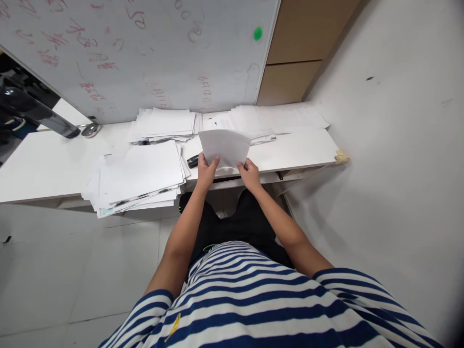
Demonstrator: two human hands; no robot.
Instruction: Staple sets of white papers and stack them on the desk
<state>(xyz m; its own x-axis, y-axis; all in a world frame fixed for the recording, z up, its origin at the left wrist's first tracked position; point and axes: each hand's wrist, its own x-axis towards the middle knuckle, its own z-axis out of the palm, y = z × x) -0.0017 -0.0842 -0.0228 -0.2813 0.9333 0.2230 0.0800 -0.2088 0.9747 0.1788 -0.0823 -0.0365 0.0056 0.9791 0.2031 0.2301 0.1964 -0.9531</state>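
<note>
A white sheet of paper (224,145) is held up over the front edge of the desk, bowed slightly between my two hands. My left hand (207,171) pinches its lower left corner, thumb on the near face. At the lower right corner, my right hand (250,173) grips the paper the same way. Whether it is one sheet or a few, I cannot tell. Just left of my left hand lies a black object, perhaps a stapler (193,161), partly hidden. A thick, uneven stack of papers (141,169) lies further left and overhangs the desk edge.
Behind the sheet, more paper piles (165,122) and loose sheets (290,117) line the back of the white desk (304,147). A computer mouse (90,129) sits at the left. A whiteboard (163,53) with red writing stands behind, and a wall (391,145) bounds the right.
</note>
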